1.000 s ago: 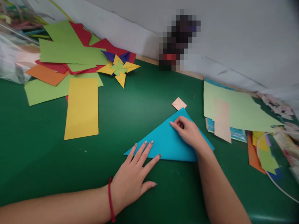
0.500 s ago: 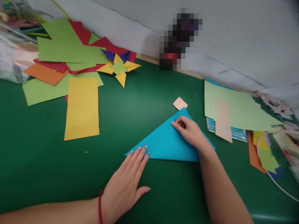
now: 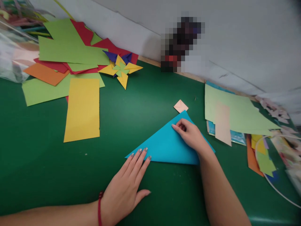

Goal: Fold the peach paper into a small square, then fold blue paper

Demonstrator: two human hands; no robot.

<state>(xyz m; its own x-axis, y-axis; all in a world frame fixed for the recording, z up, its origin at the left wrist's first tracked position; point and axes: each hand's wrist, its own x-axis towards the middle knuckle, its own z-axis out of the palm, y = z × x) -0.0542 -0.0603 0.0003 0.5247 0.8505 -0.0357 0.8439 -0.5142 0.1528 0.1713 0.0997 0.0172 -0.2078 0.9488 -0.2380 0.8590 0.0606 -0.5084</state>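
Note:
A sheet of blue paper (image 3: 162,146), folded into a triangle, lies flat on the green table. My left hand (image 3: 127,185) is open and flat, its fingertips pressing the triangle's left corner, with the palm on the table. Near the top of the triangle rests my right hand (image 3: 189,133), fingers curled in with the thumb against them and nothing showing between them. Its forearm covers part of the paper's right side. Just beyond the top corner is a small pink folded paper square (image 3: 181,106), touching or nearly touching the blue paper.
Yellow paper (image 3: 82,110) lies to the left, below a pile of green sheets (image 3: 70,51) and a yellow pinwheel-like paper star (image 3: 125,70). At right are pale green sheets (image 3: 237,110), coloured scraps (image 3: 255,160) and a white cord (image 3: 277,193). A wall (image 3: 235,37) bounds the back.
The view has shifted very slightly. Both hands and the blue paper keep the same places relative to each other.

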